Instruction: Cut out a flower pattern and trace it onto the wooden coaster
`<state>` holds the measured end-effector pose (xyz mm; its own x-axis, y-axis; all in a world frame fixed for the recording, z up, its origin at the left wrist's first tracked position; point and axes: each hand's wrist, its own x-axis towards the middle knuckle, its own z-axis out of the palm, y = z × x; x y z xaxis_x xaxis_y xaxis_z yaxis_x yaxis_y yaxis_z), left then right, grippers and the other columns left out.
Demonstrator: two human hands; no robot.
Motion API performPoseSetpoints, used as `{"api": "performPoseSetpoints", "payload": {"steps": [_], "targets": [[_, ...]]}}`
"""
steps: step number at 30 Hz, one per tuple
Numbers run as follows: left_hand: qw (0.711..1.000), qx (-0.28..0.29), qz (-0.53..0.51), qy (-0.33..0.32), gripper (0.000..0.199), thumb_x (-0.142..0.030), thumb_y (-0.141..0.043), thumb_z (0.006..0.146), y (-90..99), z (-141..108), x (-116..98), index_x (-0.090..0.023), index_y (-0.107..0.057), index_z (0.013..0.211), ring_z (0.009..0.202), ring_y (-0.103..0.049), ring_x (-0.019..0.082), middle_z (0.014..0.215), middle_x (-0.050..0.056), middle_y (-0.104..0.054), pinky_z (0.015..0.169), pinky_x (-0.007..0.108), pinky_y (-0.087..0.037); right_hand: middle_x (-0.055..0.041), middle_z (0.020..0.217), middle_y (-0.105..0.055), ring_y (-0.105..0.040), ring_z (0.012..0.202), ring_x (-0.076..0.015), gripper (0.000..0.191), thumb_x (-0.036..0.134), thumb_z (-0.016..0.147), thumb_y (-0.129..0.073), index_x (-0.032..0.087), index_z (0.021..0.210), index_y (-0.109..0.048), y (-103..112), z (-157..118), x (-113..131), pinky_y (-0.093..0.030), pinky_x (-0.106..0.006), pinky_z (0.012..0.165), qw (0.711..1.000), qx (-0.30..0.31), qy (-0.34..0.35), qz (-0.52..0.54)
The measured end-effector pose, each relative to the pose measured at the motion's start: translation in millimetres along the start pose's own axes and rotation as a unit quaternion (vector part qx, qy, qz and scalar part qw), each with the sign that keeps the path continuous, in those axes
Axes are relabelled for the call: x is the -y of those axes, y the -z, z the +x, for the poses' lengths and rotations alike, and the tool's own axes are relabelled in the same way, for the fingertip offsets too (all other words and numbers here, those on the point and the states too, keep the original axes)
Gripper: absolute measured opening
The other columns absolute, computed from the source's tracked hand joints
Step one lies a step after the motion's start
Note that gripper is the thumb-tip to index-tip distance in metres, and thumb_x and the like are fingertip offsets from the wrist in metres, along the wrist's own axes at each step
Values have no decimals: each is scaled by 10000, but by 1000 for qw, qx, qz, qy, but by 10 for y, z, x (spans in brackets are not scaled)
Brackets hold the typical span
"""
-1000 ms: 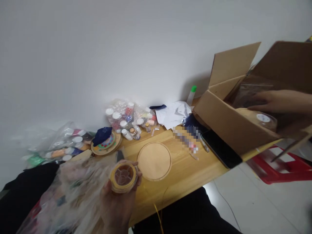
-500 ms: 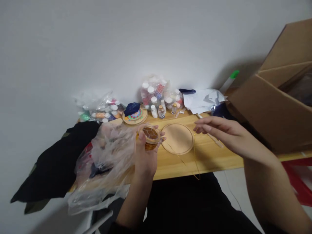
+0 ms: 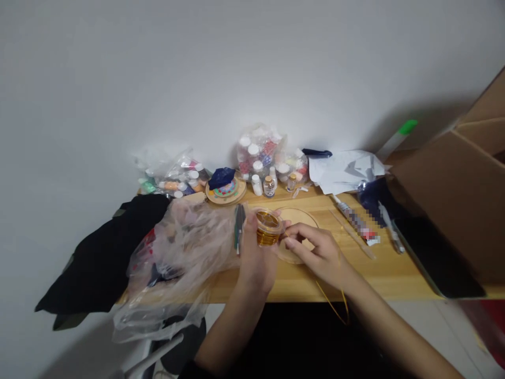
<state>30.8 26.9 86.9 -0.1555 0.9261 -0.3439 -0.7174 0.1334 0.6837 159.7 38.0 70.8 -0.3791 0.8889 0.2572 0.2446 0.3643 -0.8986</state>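
Head view: clear plastic spool of golden wire (image 3: 268, 238), over yellow wooden table (image 3: 390, 276), just left of round pale wooden board (image 3: 300, 217), clasped in left hand (image 3: 256, 260). Right hand (image 3: 321, 255), formerly apart, now beside it, fingertips pinching what seems the wire's end; both hands engaged.

Left hand (image 3: 256, 258) grips spool of gold wire (image 3: 267, 238); right hand (image 3: 323, 255) fingertips at its side, round board (image 3: 299, 217) beneath, box (image 3: 445, 200) right.
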Motion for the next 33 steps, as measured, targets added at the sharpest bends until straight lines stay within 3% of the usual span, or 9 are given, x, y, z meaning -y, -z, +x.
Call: {"api": "performPoseSetpoints", "payload": {"steps": [6,9,11,15,19,23,28,33], "targets": [[998,-19,35,-44,503,-544,-764,676,5,116,54,-225,-511,970,749,-672,158,911,3,-671,702,303,-505,32,536,-473,-405,497,-64,254,267,865,-508,174,628,-501,16,-19,-4,-335,-188,492,999,5,-35,-4],[994,-25,71,-73,558,-541,-777,673,25,182,119,-249,-469,1035,766,-669,151,946,0,-651,658,266,-491,33,523,-470,-409,497,-64,225,237,822,-524,175,607,-502,57,-62,-5,-330,-183,485,998,17,-63,25],[987,-27,104,-119,556,-510,-784,681,50,226,180,-256,-453,1049,817,-665,148,995,4,-635,709,276,-504,29,521,-480,-421,498,-69,220,243,808,-535,176,600,-508,82,-83,-10,-338,-185,485,994,20,-90,56],[944,-7,231,-235,508,-328,-822,655,96,275,282,-244,-498,1038,929,-627,152,1060,21,-593,841,300,-494,-4,601,-555,-519,578,-96,240,288,813,-569,178,600,-557,110,-100,-68,-425,-212,566,984,3,-112,141],[885,31,350,-306,467,-258,-811,662,117,258,308,-246,-554,1052,925,-580,161,1025,22,-569,811,295,-472,-63,949,-627,-607,933,-169,176,319,787,-657,199,659,-661,107,-150,-160,-487,-311,863,982,-54,-84,158],[850,54,412,-325,437,-286,-814,684,124,224,284,-257,-578,1051,934,-551,180,1018,26,-565,842,322,-446,-65,1071,-606,-583,1090,-185,120,323,816,-668,245,741,-722,101,-243,-173,-464,-351,988,977,-71,-90,179],[818,90,453,-343,373,-312,-783,719,117,211,252,-246,-585,1027,956,-543,211,997,45,-559,858,348,-440,-58,1176,-630,-578,1154,-196,114,357,826,-683,275,785,-750,113,-321,-157,-485,-367,991,962,-89,-113,231],[832,96,455,-302,361,-374,-749,739,132,222,281,-241,-590,1034,942,-547,221,1003,53,-569,839,352,-436,-43,1261,-625,-549,1224,-220,125,393,823,-683,296,836,-761,100,-347,-161,-467,-392,1014,945,-98,-138,281]]}}
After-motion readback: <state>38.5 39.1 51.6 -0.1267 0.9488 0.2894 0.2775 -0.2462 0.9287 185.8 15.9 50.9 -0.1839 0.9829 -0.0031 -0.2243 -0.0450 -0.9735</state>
